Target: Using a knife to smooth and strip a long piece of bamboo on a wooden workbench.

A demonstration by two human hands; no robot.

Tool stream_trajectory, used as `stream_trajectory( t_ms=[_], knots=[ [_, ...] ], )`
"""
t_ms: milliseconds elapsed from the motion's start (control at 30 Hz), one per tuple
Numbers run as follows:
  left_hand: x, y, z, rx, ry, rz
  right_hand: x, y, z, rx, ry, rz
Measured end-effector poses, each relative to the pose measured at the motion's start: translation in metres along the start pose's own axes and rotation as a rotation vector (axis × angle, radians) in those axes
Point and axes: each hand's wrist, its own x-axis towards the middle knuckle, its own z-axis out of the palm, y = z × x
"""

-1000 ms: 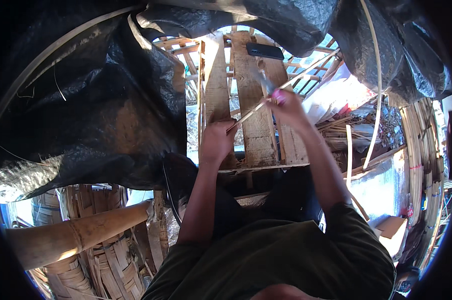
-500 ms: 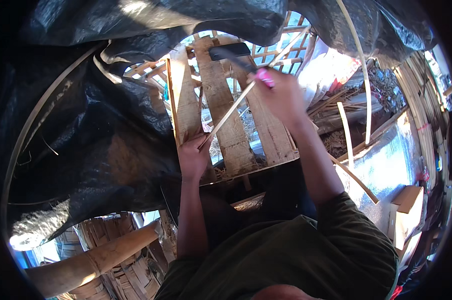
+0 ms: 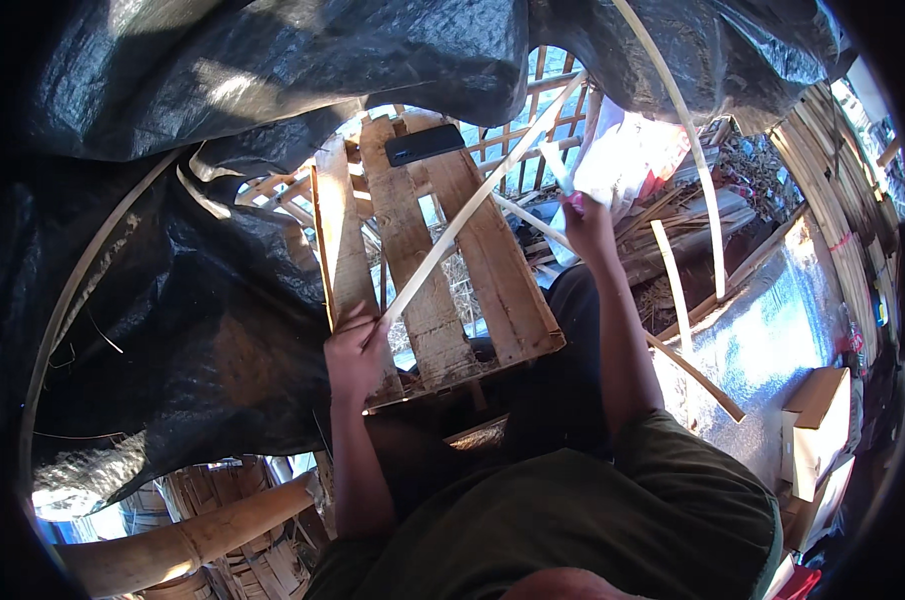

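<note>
My left hand (image 3: 356,355) grips the near end of a long pale bamboo strip (image 3: 460,222), its fingers slightly blurred. The strip slants up to the right, over a slatted wooden stand (image 3: 413,270). My right hand (image 3: 590,228) is closed around the handle of a knife (image 3: 556,165), right of the strip and apart from it. The knife's blade points up and catches the light; its handle is mostly hidden in my fist. A dark flat phone (image 3: 426,146) lies across the far end of the slats.
Black plastic sheeting (image 3: 173,300) hangs at the left and overhead. Curved bamboo strips (image 3: 676,285) stand at the right, near a silvery sheet (image 3: 758,335) and a cardboard box (image 3: 818,425). A thick bamboo pole (image 3: 188,535) crosses the lower left. Cut strips (image 3: 673,230) are piled at the far right.
My right hand has swung the knife right and nearer, off the bamboo strip, and the blade now points up. My left hand has shifted slightly left and nearer with the strip. The view has shifted a little.
</note>
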Motion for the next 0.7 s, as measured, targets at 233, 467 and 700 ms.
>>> stream_trajectory(
  t_ms=[233,467,700],
  knots=[
    [-0.026,-0.009,-0.05,0.091,-0.015,0.006,-0.007,-0.044,0.026,0.139,-0.185,-0.077],
    [-0.036,-0.031,-0.072,0.171,0.08,0.179,0.012,-0.079,0.077,0.015,-0.396,-0.403],
    [-0.034,-0.024,-0.083,0.302,-0.002,0.167,0.042,-0.078,0.095,-0.049,-0.677,-0.271]
  ],
)
